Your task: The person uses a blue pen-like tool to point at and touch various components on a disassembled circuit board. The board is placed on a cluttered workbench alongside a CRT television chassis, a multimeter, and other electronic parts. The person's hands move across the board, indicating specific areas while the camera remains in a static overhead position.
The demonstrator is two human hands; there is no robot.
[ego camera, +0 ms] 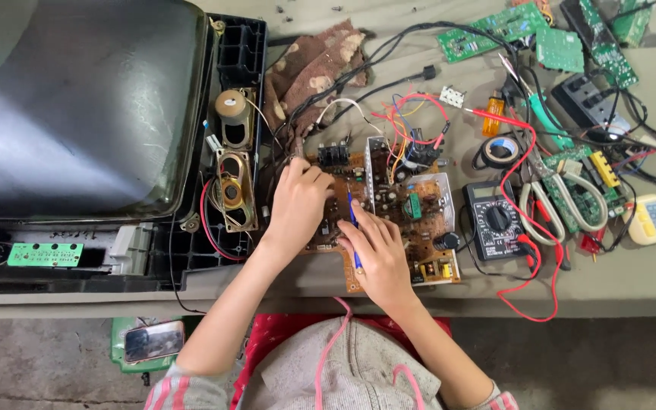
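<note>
A brown circuit board [411,209] with many components lies on the bench beside an old picture-tube set [77,106] lying face up. My left hand [296,205] rests on the board's left part, fingers curled over its components. My right hand [377,254] holds a thin blue pen-like tool [353,224], its tip pointing up onto the board's middle. Red, blue and black wires [411,114] rise from the board's far edge.
Two oval speakers [231,163] sit in the set's frame. A black multimeter [495,220] with red leads lies right of the board, then scissors [563,197], tape roll [499,149], green boards [495,30] and a brown rag [313,64]. A phone [153,342] lies below the bench.
</note>
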